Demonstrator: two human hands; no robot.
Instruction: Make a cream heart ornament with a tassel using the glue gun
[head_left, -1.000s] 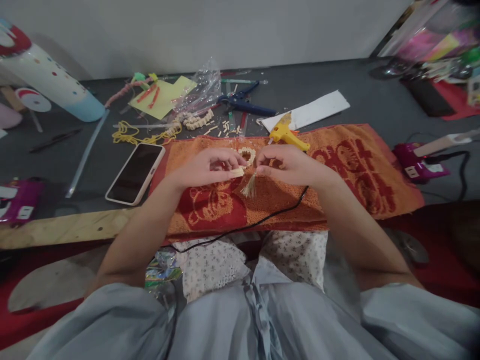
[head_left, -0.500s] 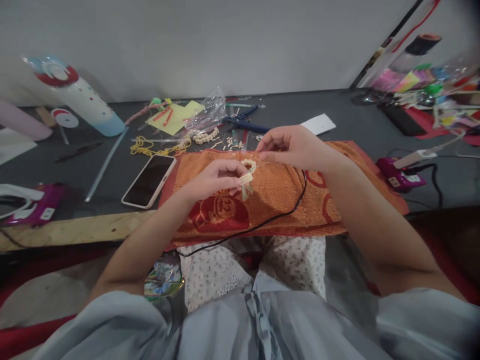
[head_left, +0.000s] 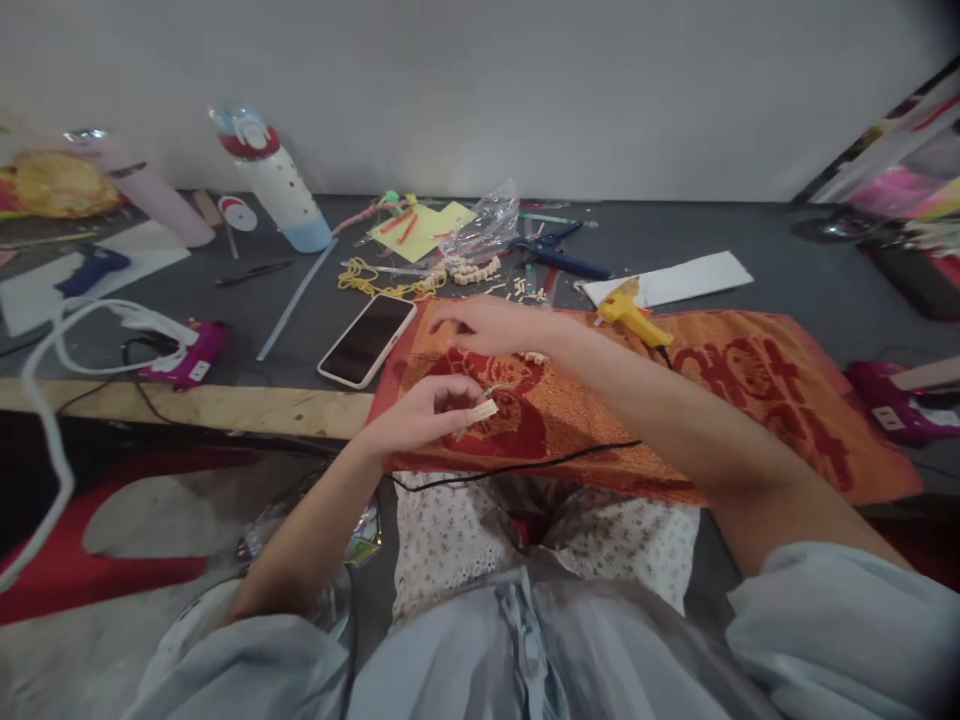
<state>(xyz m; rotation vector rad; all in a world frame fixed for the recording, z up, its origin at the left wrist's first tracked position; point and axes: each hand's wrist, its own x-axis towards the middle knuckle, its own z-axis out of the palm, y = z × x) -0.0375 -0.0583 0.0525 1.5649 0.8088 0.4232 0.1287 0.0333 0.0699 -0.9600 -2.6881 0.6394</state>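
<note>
So the left hand [head_left: 424, 412] has a small pale block [head_left: 486, 410] pinched at the fingertips, held above the orange towel [head_left: 577, 425], with a few thin strands [head_left: 495, 389] poking out just behind it. Right hand [head_left: 491, 325] hangs over the towel farther out, thumb and fingers apart, nothing I can see in them. Something pale and knobbly [head_left: 534, 357] peeks out by that wrist, mostly hidden. Progress-wise I'd call it partway: the block looks already shaped, but can't tell if it's joined to anything. Yellow glue gun [head_left: 637, 320] is parked at the towel's far edge. Beyond, a ridged pale piece [head_left: 476, 270] looks put together, while loose sticks [head_left: 529, 291] lie scattered, seemingly unused.
</note>
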